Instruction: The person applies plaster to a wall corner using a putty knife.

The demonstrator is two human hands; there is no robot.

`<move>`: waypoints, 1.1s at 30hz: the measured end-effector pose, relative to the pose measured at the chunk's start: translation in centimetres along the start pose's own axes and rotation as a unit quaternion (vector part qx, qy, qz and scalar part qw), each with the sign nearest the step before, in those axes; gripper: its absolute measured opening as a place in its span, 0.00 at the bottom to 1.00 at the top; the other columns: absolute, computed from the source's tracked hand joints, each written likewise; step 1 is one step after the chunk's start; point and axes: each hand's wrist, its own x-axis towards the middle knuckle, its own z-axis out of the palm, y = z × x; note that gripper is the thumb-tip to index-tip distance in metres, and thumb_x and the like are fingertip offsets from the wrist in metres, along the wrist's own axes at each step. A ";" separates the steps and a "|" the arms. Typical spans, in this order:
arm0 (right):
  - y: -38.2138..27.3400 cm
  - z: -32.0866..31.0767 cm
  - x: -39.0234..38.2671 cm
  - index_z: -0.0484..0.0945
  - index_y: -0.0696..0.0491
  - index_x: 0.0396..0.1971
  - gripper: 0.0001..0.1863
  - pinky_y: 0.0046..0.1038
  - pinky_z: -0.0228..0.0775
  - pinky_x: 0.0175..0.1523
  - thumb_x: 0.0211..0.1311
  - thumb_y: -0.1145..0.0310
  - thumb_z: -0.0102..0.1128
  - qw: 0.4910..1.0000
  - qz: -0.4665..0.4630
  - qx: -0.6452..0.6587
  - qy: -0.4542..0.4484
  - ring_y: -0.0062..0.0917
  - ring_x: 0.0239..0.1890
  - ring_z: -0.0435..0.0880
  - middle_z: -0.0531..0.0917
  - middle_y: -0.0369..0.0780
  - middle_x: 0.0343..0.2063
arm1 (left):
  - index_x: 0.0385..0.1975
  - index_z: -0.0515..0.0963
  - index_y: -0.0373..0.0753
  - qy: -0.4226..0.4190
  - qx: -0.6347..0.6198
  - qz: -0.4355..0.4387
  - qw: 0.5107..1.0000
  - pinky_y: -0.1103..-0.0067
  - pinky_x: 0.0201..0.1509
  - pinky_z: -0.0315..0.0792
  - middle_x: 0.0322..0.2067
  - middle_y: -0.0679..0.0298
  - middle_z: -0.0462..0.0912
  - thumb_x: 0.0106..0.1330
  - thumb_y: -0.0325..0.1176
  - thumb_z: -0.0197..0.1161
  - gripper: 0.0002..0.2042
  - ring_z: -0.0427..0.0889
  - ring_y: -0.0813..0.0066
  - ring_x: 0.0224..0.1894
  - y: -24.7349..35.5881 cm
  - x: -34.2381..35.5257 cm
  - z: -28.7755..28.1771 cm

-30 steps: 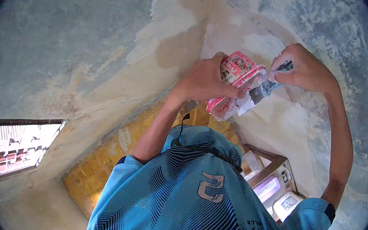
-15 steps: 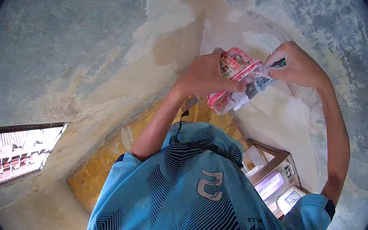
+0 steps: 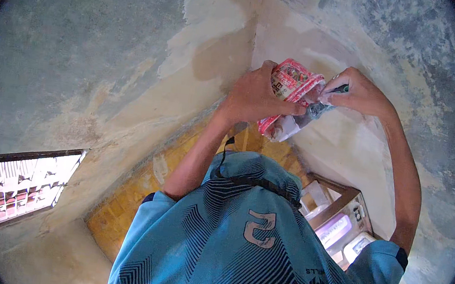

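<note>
Shifted slightly leftward: red packet (image 3: 292, 88), clasped in left hand (image 3: 255, 97) for steadiness; right hand (image 3: 359, 95) pinches dark tool (image 3: 321, 105) against it.

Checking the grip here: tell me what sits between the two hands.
In the head view, a red and pink packet spans the gap; the left hand grips it, the right hand pinches its crumpled end.

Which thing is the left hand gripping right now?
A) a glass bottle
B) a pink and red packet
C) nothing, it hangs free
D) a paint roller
B: the left hand wraps around the pink and red packet, while the right hand pinches its top edge.
</note>
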 end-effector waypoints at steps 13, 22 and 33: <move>4.1 0.8 -4.1 0.79 0.58 0.28 0.11 0.15 0.53 0.15 0.48 0.67 0.59 0.959 0.163 0.228 0.041 0.11 0.12 0.64 0.75 0.32 0.16 | 0.46 0.65 0.26 0.036 -0.060 0.004 0.998 0.72 0.46 0.68 0.37 0.46 0.75 0.30 0.57 0.69 0.46 0.76 0.57 0.41 0.0 -1.3 -0.8; 1.1 0.0 -3.9 0.80 0.57 0.28 0.10 0.15 0.57 0.16 0.46 0.68 0.60 0.987 0.107 0.108 0.058 0.11 0.15 0.68 0.78 0.35 0.20 | 0.45 0.65 0.27 0.079 -0.071 0.029 0.994 0.72 0.46 0.68 0.37 0.47 0.75 0.31 0.54 0.69 0.43 0.76 0.58 0.41 0.2 -1.8 -1.4; 5.0 2.8 -2.8 0.77 0.62 0.29 0.11 0.16 0.53 0.16 0.48 0.70 0.58 0.955 0.096 0.274 -0.056 0.13 0.13 0.64 0.76 0.36 0.20 | 0.48 0.62 0.29 0.089 -0.077 -0.062 0.991 0.74 0.49 0.65 0.40 0.50 0.74 0.35 0.49 0.68 0.41 0.73 0.62 0.44 0.3 -5.1 0.5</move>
